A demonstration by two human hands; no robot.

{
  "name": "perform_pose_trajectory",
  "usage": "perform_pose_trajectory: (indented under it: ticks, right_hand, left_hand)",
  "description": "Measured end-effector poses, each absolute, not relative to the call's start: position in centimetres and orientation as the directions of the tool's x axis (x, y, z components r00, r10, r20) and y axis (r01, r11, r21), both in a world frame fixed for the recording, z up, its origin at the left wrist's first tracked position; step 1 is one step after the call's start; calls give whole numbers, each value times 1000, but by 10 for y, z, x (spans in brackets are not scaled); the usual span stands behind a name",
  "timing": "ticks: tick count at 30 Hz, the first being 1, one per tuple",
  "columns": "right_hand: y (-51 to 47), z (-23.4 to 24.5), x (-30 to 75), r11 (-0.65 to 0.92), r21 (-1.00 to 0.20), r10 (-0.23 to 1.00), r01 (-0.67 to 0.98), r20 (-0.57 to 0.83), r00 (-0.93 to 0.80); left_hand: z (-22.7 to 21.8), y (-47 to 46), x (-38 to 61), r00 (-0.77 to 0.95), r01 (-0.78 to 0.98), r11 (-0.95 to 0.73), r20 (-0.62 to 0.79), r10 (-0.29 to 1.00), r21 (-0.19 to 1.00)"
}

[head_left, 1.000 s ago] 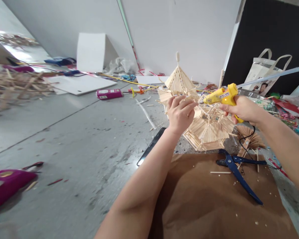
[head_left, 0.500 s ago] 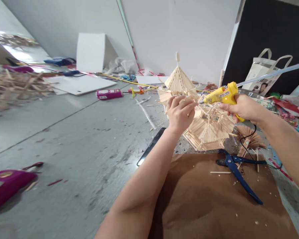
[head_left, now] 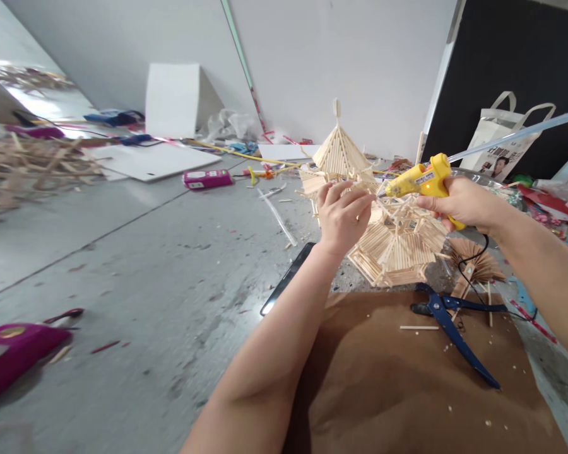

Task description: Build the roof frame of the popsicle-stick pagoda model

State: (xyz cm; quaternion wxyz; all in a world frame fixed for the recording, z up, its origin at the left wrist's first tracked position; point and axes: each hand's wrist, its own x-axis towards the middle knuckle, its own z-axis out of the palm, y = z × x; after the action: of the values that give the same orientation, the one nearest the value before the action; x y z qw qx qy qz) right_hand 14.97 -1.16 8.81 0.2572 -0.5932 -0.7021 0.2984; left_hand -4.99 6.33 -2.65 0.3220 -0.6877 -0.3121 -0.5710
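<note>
A model tower of thin wooden sticks (head_left: 388, 243) stands on the grey floor in front of me, with a pointed roof (head_left: 339, 151) behind it. My left hand (head_left: 343, 214) pinches a thin wooden stick against the model's upper edge. My right hand (head_left: 464, 203) grips a yellow glue gun (head_left: 419, 181), a clear glue stick jutting from its back. The gun's nozzle points left at the spot just beside my left fingertips.
Blue-handled cutters (head_left: 449, 318) and a loose stick lie on a brown sheet (head_left: 407, 384). A black flat bar (head_left: 286, 279), a stick fan (head_left: 473, 261), pink boxes (head_left: 207, 178), a white board (head_left: 154, 159), a stick pile (head_left: 28, 167) and a tote bag (head_left: 504, 139) surround me.
The glue gun has dipped slightly, its nozzle edging closer to my left fingertips. My left hand stays almost still on the model.
</note>
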Motion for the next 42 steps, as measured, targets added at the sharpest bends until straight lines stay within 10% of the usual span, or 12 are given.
perform_pose_trajectory:
  ticks: [42]
  right_hand:
    - [-9, 86, 148, 127, -715, 985, 687, 11, -171]
  left_hand:
    - [-28, 63, -49, 156, 780, -622, 984, 84, -71]
